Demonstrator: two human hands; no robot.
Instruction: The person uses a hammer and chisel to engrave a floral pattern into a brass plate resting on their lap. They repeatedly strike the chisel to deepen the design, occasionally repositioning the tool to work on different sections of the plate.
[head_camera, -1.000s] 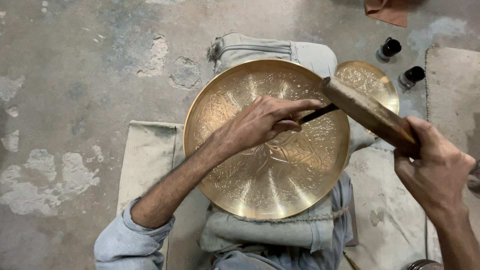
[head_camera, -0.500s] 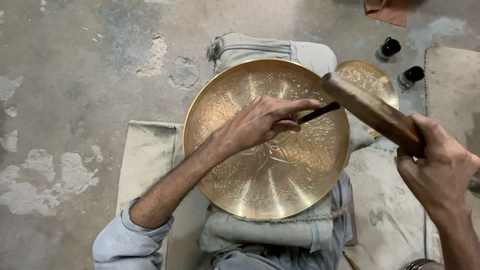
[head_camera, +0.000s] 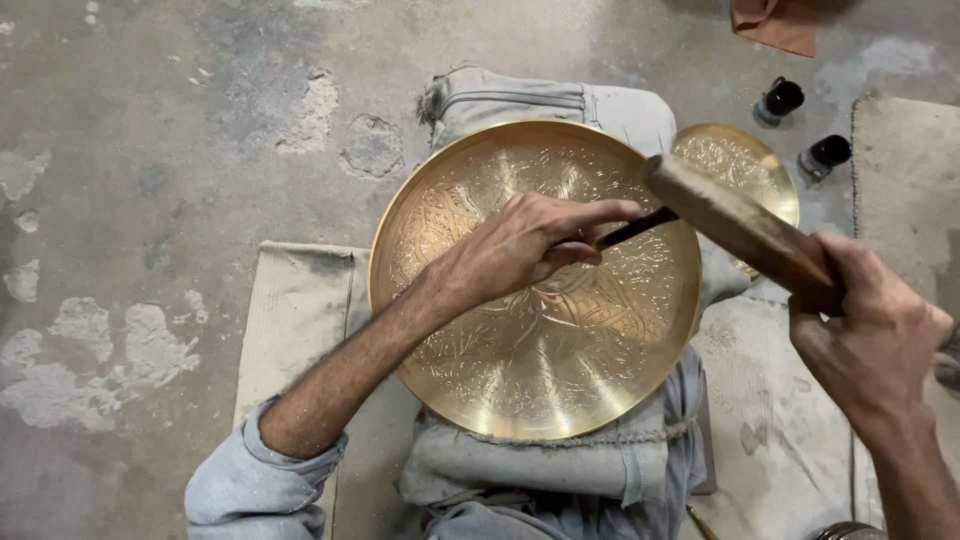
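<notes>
A large round brass plate (head_camera: 520, 380) with engraved patterns rests on a folded grey cloth cushion (head_camera: 540, 465). My left hand (head_camera: 520, 245) lies over the plate's middle, pinching a thin dark chisel (head_camera: 635, 228) whose tip meets the plate under my fingers. My right hand (head_camera: 870, 320) grips a wooden mallet (head_camera: 735, 225) by its lower end. The mallet's head hovers at the upper end of the chisel, above the plate's right rim.
A smaller engraved brass plate (head_camera: 745, 160) lies behind the mallet at right. Two small dark-capped bottles (head_camera: 780, 100) (head_camera: 825, 153) stand on the concrete floor beyond it. Beige mats (head_camera: 300, 310) lie under the cushion and at far right. An orange cloth (head_camera: 775, 20) sits at top.
The mallet and my right hand have shifted slightly to the left and down toward the chisel's end. My left hand and the plate have stayed put.
</notes>
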